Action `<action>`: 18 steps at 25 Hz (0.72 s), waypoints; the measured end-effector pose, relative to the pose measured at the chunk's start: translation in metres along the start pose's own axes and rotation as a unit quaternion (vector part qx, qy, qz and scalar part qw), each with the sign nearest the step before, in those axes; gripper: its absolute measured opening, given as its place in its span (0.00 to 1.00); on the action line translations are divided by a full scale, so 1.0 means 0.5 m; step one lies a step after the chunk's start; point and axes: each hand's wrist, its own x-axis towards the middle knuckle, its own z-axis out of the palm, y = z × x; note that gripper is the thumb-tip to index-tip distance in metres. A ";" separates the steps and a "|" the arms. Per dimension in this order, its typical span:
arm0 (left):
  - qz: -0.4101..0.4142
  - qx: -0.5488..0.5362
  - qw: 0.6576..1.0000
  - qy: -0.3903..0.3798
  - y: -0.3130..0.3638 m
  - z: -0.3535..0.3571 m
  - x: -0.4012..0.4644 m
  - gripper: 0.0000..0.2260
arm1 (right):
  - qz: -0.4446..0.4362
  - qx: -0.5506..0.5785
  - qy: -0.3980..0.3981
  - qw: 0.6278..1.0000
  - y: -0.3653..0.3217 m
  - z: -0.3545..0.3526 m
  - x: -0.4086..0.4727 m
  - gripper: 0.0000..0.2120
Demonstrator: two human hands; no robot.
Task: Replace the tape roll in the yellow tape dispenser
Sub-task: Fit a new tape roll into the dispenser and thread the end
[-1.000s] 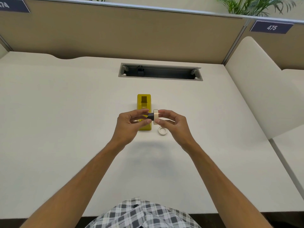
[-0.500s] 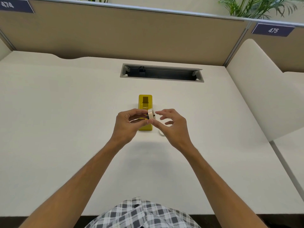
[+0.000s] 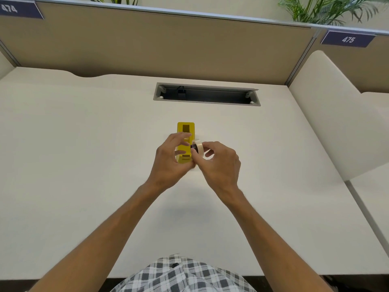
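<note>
Tape roll (image 3: 199,147) has passed to the right hand (image 3: 219,163) — left hand's (image 3: 170,163) fingers now spread open.

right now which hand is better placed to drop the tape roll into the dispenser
Right. The right hand already pinches the tape roll beside the yellow dispenser; the left hand hovers open over it, seemingly holding nothing.

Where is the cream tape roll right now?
The cream tape roll is pinched in the right hand, just right of the yellow tape dispenser at desk centre.
</note>
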 end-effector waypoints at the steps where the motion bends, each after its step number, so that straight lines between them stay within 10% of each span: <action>1: 0.005 0.019 1.000 -0.007 -0.003 0.001 0.002 0.25 | 0.001 -0.001 -0.002 1.000 -0.002 0.002 0.000 0.09; 18: 0.036 0.068 0.997 -0.013 -0.052 0.004 0.042 0.21 | 0.040 -0.029 0.003 0.999 -0.011 0.049 0.031 0.08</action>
